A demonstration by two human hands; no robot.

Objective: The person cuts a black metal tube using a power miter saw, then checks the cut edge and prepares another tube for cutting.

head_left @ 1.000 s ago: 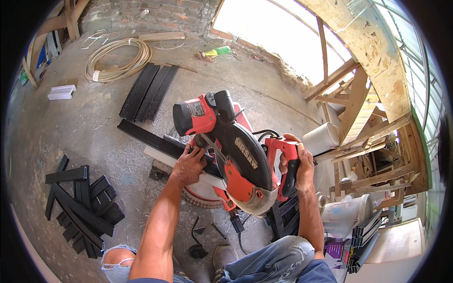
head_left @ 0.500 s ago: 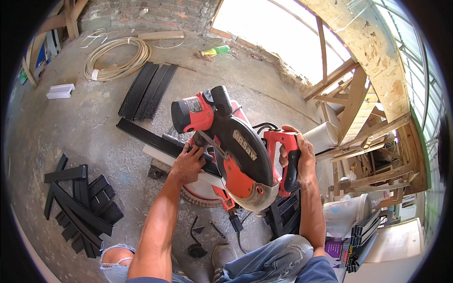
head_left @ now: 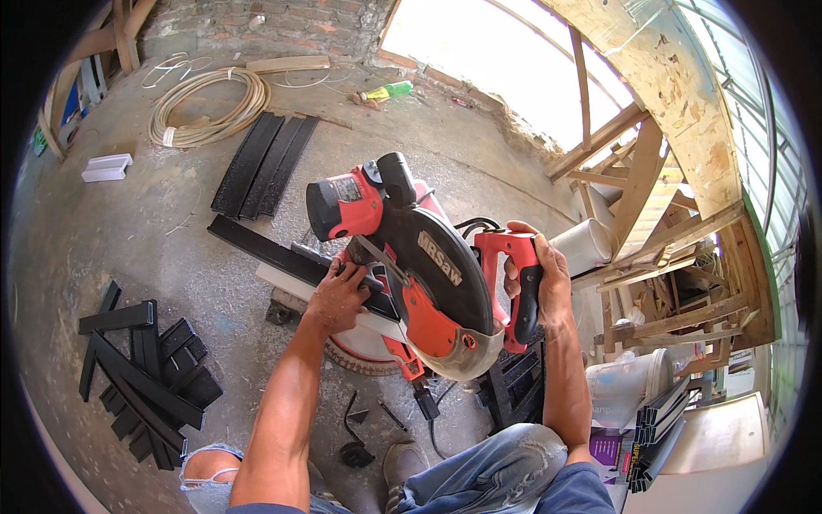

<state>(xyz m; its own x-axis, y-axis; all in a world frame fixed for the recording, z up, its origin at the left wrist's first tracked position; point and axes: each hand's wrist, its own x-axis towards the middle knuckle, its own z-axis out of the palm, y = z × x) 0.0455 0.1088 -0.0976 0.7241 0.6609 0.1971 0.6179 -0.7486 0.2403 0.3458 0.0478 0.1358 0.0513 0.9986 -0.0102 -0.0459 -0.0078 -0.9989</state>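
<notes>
A red and black miter saw (head_left: 432, 257) stands on the floor in front of me, its blade guard lowered over the work. My right hand (head_left: 548, 278) is closed around the saw's red and black handle (head_left: 524, 291). With my left hand (head_left: 338, 295) I grip a long black profile strip (head_left: 265, 248) against the saw's fence, left of the blade. A white piece (head_left: 287, 280) lies along the near side of the strip. The guard and saw head hide the strip's right end and the place where the blade meets it.
Cut black pieces (head_left: 154, 368) are heaped at the left. Longer black strips (head_left: 265, 163) lie beyond the saw, near a coiled hose (head_left: 210, 107). A white bucket (head_left: 629, 385) and timber framing (head_left: 651, 214) stand at the right. The saw's cable (head_left: 432, 433) runs near my foot.
Almost nothing differs; the whole view has shifted by a few pixels. Both hands keep their grips, and the saw head appears at the same height.
</notes>
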